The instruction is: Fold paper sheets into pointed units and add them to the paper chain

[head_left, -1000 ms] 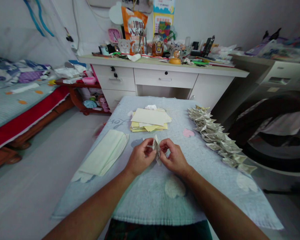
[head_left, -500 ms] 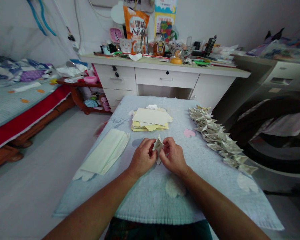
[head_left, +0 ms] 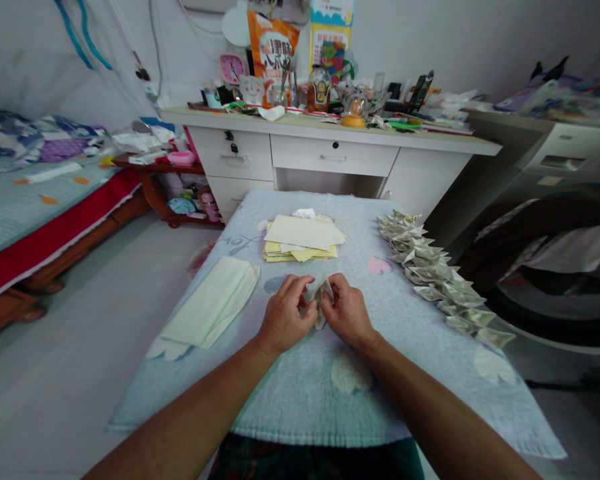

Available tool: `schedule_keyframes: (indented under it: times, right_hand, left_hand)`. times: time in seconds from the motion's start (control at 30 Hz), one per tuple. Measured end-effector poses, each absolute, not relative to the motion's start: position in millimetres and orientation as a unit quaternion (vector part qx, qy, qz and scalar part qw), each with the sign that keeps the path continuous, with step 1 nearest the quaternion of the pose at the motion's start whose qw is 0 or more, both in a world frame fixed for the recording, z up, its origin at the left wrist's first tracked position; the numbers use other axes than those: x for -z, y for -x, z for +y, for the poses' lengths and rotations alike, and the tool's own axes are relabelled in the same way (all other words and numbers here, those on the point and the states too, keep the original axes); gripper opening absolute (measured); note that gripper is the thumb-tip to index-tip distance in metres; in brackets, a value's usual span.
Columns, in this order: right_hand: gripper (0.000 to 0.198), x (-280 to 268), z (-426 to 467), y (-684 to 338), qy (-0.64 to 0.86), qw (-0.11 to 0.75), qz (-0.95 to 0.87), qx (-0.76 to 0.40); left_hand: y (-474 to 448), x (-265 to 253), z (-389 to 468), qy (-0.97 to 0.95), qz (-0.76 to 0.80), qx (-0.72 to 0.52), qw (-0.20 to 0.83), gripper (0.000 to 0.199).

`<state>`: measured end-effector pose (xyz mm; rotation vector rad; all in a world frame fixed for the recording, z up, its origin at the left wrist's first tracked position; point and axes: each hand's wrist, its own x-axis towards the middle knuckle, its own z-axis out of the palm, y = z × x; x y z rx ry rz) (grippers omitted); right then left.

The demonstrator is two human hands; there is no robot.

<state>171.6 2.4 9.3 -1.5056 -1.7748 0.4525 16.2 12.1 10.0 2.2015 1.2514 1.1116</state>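
folded paper (head_left: 319,293) shifted rightward, between right fingers (head_left: 339,285)

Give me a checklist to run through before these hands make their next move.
1. Right hand has the small folded paper: ok, pinched between fingers and thumb.
2. Left hand grips it too: cannot tell; index finger and thumb stand apart, contact unclear.
3. Finished-looking pointed pieces clear of both hands: ok, lined up along the right side.
4. Pale sheets clear of the left hand: ok, lying apart.
5. Yellowish paper stack squared: not ok, edges askew.
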Motion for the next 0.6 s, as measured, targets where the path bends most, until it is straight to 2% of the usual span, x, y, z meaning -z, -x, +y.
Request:
schedule_keyframes:
  times: [0.27,0.6]
  right_hand:
    - [0.014,-5.3,4.1,-173.2,0.575,0.395,-0.688,-0.200]
    - [0.011,-13.3,4.9,-172.7,0.629,0.342,-0.684,-0.141]
  left_hand:
    - [-18.3,-6.0,14.3,-0.796,0.471,-0.306,0.226,0.040]
    - [-19.3,-5.9,13.0,-0.799,0.462,-0.327,0.203,0.042]
